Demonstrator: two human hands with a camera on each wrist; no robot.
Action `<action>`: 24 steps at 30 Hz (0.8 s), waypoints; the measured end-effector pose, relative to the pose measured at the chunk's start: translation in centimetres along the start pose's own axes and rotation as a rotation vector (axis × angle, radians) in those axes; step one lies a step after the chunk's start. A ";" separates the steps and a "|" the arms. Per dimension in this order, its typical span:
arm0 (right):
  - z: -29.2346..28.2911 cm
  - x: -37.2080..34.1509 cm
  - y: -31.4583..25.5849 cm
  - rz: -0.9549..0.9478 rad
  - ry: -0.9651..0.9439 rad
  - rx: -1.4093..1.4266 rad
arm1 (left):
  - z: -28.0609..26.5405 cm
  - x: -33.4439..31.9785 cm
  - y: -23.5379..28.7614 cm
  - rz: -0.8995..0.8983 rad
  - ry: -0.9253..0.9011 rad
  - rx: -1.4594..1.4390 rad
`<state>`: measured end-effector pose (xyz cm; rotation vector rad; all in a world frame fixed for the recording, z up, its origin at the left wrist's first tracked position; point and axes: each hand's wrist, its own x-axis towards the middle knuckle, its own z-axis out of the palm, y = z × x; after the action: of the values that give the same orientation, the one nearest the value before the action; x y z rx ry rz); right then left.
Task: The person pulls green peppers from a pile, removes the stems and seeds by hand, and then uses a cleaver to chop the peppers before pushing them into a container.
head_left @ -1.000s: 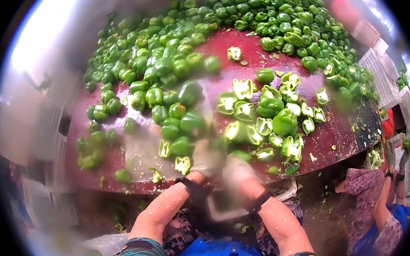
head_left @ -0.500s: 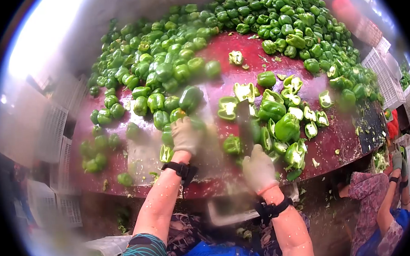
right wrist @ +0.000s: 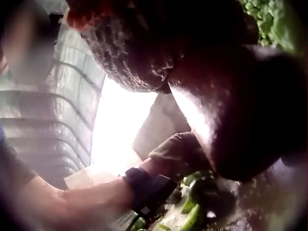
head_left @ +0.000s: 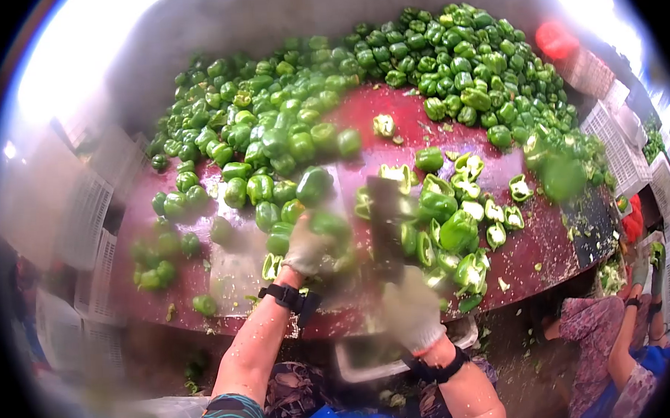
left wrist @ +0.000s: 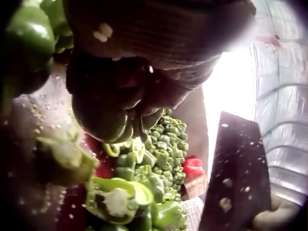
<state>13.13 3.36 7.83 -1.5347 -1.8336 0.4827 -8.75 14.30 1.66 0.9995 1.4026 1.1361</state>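
Observation:
My gloved left hand (head_left: pixel 307 247) grips a whole green bell pepper (left wrist: pixel 98 118) over the near middle of the table, its fingers wrapped round it in the left wrist view. To its right, my gloved right hand (head_left: pixel 413 310) holds a broad-bladed cleaver (head_left: pixel 384 222), the blade raised and pointing away from me. Seeds and bits stick to the dark blade in the left wrist view; the handle is hidden in the glove. Beyond the cleaver lie several halved bell peppers (head_left: pixel 472 270), pale cores showing. Whole peppers (head_left: pixel 259 188) sit just past my left hand.
A large heap of green peppers (head_left: pixel 456 62) covers the far side of the red table (head_left: pixel 379 102). White crates (head_left: pixel 620 140) stand at both sides. Below the near edge is a white tub (head_left: pixel 372 366). Another person (head_left: pixel 602 332) works at the right.
Both hands were together at the near edge, then parted. The left hand reached out to a pepper and now brings it in; the right hand with the cleaver has shifted slightly left and nearer.

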 end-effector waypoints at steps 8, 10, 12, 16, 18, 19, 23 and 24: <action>-1.1 4.3 0.1 0.181 -0.346 -0.169 | 5.3 -6.6 10.7 0.177 -0.253 -0.270; 0.2 4.8 3.0 0.302 -0.330 -0.200 | 3.9 -5.5 10.6 0.269 -0.149 -0.255; 0.6 3.8 5.0 0.417 -0.338 -0.199 | 2.3 -5.1 11.3 0.220 0.021 -0.124; -0.5 4.2 6.7 0.404 -0.254 0.049 | -2.7 2.2 5.0 0.226 0.209 0.018; -0.4 2.7 7.8 0.335 -0.156 0.229 | -3.8 6.6 3.3 0.224 0.321 0.287; -0.3 2.2 8.0 0.328 -0.130 0.247 | -3.7 8.2 3.3 0.264 0.321 0.524; -1.1 1.9 6.7 0.424 -0.129 0.303 | -3.2 15.3 1.1 0.243 0.290 1.052; -1.3 1.8 6.7 0.438 -0.140 0.324 | -2.5 15.8 1.2 0.117 0.219 1.087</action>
<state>18.66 6.43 4.73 -1.7013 -1.4204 1.0599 -13.24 29.56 -0.33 1.7415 2.2287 0.4982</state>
